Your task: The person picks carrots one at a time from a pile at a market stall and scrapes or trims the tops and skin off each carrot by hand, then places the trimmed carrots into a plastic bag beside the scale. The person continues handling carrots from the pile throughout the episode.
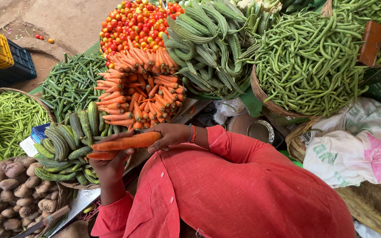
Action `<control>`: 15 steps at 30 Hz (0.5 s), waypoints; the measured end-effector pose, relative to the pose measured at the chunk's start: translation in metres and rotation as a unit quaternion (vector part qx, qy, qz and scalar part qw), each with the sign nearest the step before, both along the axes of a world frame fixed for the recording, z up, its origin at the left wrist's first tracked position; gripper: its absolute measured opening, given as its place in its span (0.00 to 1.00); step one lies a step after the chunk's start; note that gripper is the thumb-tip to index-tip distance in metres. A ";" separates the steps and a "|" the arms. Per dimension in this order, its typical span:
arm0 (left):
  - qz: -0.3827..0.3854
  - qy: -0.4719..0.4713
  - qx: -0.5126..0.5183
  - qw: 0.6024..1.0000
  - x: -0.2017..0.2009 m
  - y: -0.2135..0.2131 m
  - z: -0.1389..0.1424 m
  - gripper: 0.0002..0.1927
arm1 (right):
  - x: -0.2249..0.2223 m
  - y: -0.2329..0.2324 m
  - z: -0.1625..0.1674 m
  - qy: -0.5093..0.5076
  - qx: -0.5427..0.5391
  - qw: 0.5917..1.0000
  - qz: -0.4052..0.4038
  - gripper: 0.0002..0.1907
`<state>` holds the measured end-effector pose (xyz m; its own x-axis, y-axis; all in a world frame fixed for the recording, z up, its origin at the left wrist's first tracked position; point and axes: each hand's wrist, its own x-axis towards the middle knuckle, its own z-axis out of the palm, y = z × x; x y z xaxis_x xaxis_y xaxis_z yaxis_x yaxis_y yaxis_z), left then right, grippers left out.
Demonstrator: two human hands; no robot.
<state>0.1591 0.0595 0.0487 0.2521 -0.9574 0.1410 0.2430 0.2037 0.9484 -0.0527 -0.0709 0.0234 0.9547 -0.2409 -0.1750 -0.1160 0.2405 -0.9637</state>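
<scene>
Head view: you hold a carrot (126,142) crosswise just in front of your chest, your right hand (170,134) closed over its thick end and your left hand (109,165) clamped on its thin end, where a second carrot (101,155) also lies in the same grip. That second one looks the likelier to slip, since your fingers must pin two at once. Just beyond your hands sits the carrot pile (144,90), stacked steeply; a nudge from a knuckle could roll several down. To the left, the basket of cucumbers (69,141) nearly touches your left hand, so a dropped carrot would likely land among them. Tomatoes (135,24) and beans (307,61) lie farther off.
</scene>
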 end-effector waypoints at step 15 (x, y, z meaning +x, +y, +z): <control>0.081 0.001 0.027 0.996 0.001 0.002 -0.020 0.32 | 0.007 0.018 0.008 -0.081 0.096 0.991 -0.045 0.40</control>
